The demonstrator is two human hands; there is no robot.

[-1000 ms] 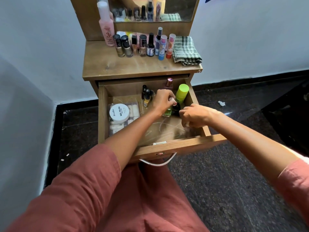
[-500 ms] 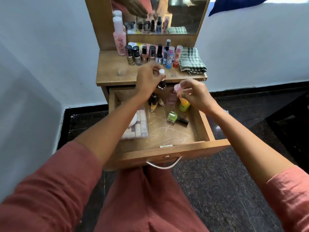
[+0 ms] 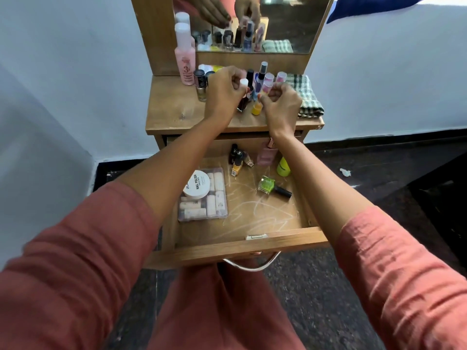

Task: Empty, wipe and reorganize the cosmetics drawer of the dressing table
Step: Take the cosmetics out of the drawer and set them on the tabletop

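Bottles [image 3: 201, 83] are lined up at the tabletop's [image 3: 171, 109] 12 o'clock, with a cloth [image 3: 307, 97] at 3. In the drawer [image 3: 252, 245], a box [image 3: 214, 205] is set at 9, with a jar [image 3: 198, 185] on it.

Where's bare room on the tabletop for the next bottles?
Front-left tabletop, ahead of the pink bottle and left of the left hand, is bare. Crowded: the back row from pink bottle to cloth, where the left hand holds a dark bottle, the right hand a yellow bottle. The drawer floor between clear box and green bottle is bare.
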